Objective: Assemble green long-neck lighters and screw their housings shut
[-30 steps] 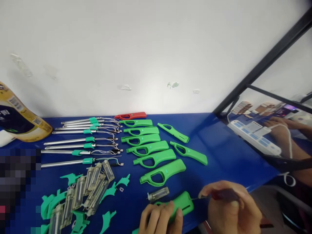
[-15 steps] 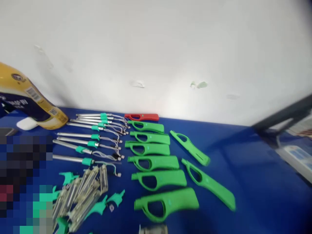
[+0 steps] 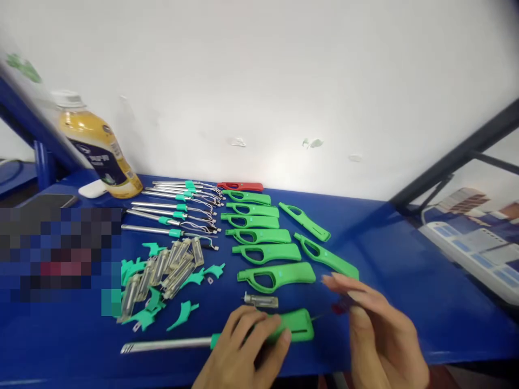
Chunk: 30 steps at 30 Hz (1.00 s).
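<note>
At the far left a yellow bottle (image 3: 99,148) stands against the wall, with a row of metal tubes (image 3: 170,208) just beside it. Nearer lies a heap of clear tanks (image 3: 166,270) among teal triggers (image 3: 184,312).

Along the front edge of the blue table (image 3: 405,254) lies the lighter (image 3: 298,327). Its long axis runs nearly level with that edge, with the metal nozzle pointing left and the green body to the right. There is little room between it and the edge.

The left hand (image 3: 243,351) lies over the green body, fingers curled down on it and pressing it to the table. One small tank (image 3: 261,300) sits just behind the fingers. Farther back, green handle shells (image 3: 259,236) lie in a row, all lengthwise left to right.

The right hand (image 3: 381,335) pinches a thin red-handled tool (image 3: 340,307), blurred, whose tip is near the body's right end.

Right of the hands the table is bare up to a white power strip (image 3: 474,254).
</note>
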{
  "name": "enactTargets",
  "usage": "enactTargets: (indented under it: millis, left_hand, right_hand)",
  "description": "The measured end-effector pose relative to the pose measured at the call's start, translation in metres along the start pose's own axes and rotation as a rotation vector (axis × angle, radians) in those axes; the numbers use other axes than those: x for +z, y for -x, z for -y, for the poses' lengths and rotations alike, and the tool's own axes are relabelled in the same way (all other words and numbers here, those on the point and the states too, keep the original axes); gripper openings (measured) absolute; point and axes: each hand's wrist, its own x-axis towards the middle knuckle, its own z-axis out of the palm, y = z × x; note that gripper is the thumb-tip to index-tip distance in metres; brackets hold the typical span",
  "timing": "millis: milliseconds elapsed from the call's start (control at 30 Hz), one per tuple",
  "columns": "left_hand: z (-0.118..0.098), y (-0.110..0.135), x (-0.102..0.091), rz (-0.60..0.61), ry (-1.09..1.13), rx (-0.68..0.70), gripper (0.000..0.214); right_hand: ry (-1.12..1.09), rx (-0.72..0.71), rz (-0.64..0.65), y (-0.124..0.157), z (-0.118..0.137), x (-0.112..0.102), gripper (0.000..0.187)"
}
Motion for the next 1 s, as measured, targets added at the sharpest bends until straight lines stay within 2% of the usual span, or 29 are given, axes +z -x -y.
enactTargets:
  millis: [33,67,233,367,567,667,833,1000]
  left_hand:
    - [0.001,-0.003,-0.001,-0.02,0.01,0.01,0.033]
    - [0.0,-0.005,-0.001,-0.041,0.017,0.015,0.035]
    - [-0.005,-0.004,-0.002,-0.028,0.024,0.023,0.039]
    - [-0.006,-0.002,-0.003,-0.026,-0.001,0.048,0.041]
    - [-0.004,-0.003,-0.001,-0.034,-0.026,0.074,0.044]
    - [-0.003,-0.002,-0.001,-0.029,-0.024,0.077,0.043]
    - [-0.004,-0.001,-0.001,-0.025,-0.029,0.066,0.041]
    - [-0.005,-0.002,-0.002,-0.022,-0.046,0.064,0.043]
  right_hand:
    - [-0.054,-0.038,0.104,-0.005,0.001,0.001,0.034]
    - [-0.083,-0.049,0.14,-0.009,0.002,0.002,0.033]
    - [-0.142,-0.113,0.11,-0.015,-0.001,0.004,0.033]
    - [-0.14,-0.104,0.124,-0.017,-0.001,0.002,0.016]
    - [-0.138,-0.071,0.155,-0.02,0.005,-0.002,0.016]
    - [-0.106,-0.081,0.132,-0.02,0.006,-0.003,0.025]
    - [-0.07,-0.062,0.241,-0.023,0.009,-0.006,0.027]
    - [-0.03,-0.082,0.126,-0.022,0.004,-0.005,0.026]
